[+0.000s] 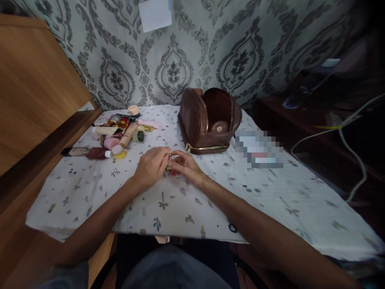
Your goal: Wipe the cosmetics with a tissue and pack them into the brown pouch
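Note:
My left hand [151, 165] and my right hand [187, 167] meet above the table, in front of the bag. Between their fingertips is a small gold-coloured item [169, 161], mostly hidden by the fingers, so its kind does not show. Both hands are closed on it. Behind them stands a brown leather cosmetic bag [195, 128] with its zipped top gaping. To the left lies a heap of cosmetics, among them a pink container [111, 143], a beige tube [128, 135] and a dark red bottle [96, 153].
A patterned white cloth [162, 208] covers the table. A blurred-out flat object [259, 149] lies right of the bag. Wooden panelling [36, 72] borders the left side, and a white cable [362, 160] hangs at the right. Patterned wallpaper rises behind.

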The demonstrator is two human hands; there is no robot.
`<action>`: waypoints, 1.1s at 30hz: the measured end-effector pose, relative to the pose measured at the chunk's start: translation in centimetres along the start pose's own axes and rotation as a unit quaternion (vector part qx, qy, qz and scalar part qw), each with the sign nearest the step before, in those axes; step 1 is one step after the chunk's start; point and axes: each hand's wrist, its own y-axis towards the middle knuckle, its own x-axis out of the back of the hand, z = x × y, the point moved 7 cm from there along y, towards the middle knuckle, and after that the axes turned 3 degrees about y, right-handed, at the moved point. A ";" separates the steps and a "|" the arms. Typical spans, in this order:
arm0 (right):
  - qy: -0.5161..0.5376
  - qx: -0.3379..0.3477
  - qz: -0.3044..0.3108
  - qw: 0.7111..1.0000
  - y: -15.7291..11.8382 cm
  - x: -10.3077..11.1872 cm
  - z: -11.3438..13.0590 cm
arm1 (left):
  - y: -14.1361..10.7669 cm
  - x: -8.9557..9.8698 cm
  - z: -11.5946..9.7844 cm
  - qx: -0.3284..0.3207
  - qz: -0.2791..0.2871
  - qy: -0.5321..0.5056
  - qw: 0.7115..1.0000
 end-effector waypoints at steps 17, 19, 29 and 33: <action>0.167 -0.024 0.009 0.986 -0.5 -1.5 -0.5 | -1.8 -1.4 6.1 0.285 -0.166 -0.348 0.878; 0.176 -0.029 0.009 0.984 -0.5 -1.6 -0.6 | -1.6 -0.5 5.2 0.240 -0.170 -0.292 0.910; 0.244 -0.082 -0.008 0.966 -0.5 -1.4 -1.1 | -1.0 1.3 1.2 0.070 -0.104 -0.184 0.975; 0.202 -0.058 0.016 0.978 -0.6 -1.7 -0.9 | -0.9 1.0 2.1 0.135 -0.100 -0.181 0.969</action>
